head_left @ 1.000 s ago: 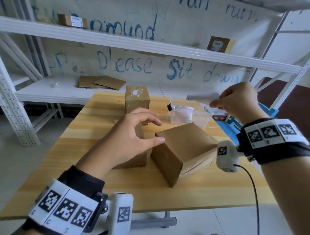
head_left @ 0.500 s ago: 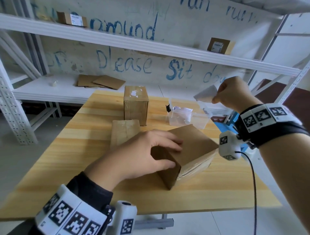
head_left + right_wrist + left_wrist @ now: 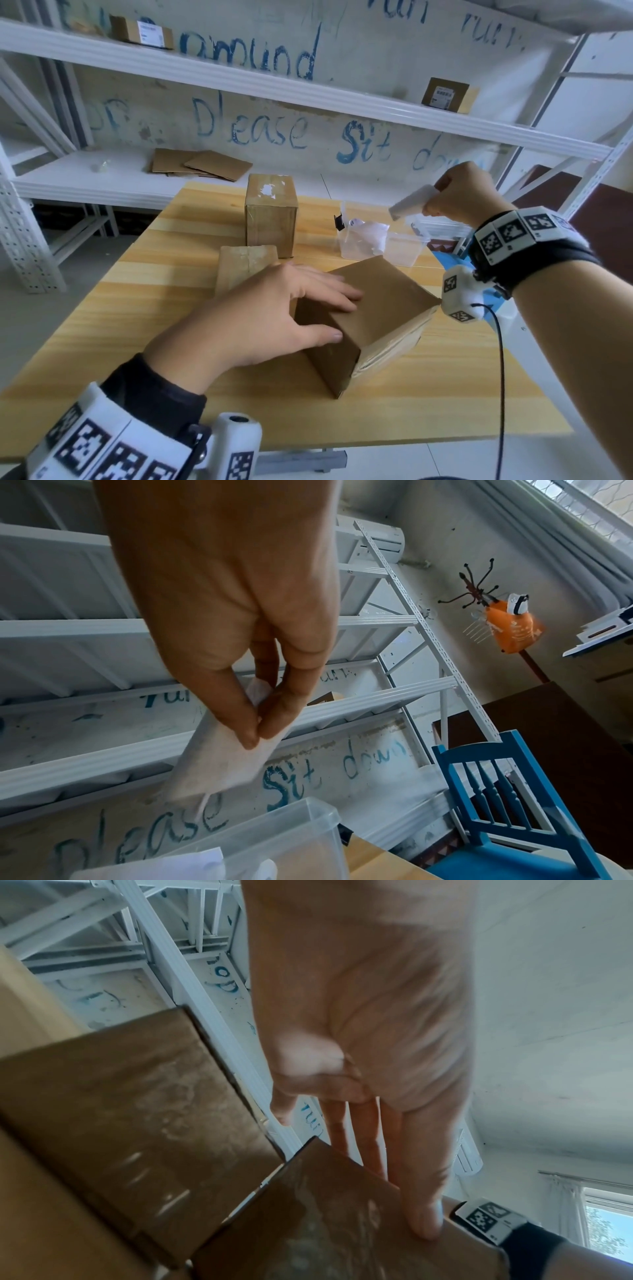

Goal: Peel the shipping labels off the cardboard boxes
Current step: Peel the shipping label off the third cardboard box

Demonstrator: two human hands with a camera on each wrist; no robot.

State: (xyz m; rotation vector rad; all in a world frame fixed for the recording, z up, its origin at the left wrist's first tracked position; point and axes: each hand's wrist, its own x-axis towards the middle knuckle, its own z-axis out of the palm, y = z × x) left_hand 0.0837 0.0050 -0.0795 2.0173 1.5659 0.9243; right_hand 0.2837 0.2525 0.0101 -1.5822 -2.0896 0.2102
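1. A peeled label [image 3: 412, 202] is off its box and pinched between the thumb and fingertips of my right hand [image 3: 462, 192]. I hold it in the air on the far right, just above the clear plastic tub [image 3: 404, 251].
2. My left hand [image 3: 274, 315] lies over the near box [image 3: 370, 322], fingers straight and a little spread across its top, thumb down the near-left face. I see no label on the faces that show; its underside is hidden.
3. The tall box [image 3: 272, 219] at the far middle of the table [image 3: 154, 284] shows only white scraps on top, so I judge it stripped. The low box [image 3: 245, 267] just left of my hand looks bare too.
4. Left to do, I judge: drop this label, then deal with two labelled boxes on the upper shelf, one far left [image 3: 142, 32], one far right [image 3: 445, 94].
5. The tub already holds crumpled white paper [image 3: 363, 233], probably other labels.
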